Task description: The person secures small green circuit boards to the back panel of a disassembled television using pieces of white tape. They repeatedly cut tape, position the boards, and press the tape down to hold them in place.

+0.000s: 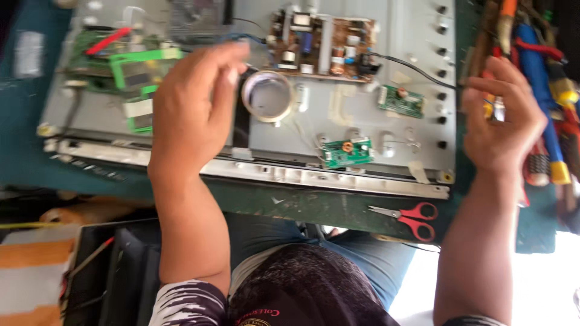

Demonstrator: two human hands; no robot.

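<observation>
My left hand (193, 111) hovers loosely curled over the opened back of a flat screen panel (362, 115) lying flat on the green counter (290, 205), so its boards face me; whether the fingers pinch anything I cannot tell. The tape roll (267, 96) sits on the panel just beside that hand, within easy reach. My right hand (504, 118) is half closed around a small metal-tipped tool (498, 110) by the tool pile (544, 72). Red scissors (411, 217) lie near the counter's edge.
</observation>
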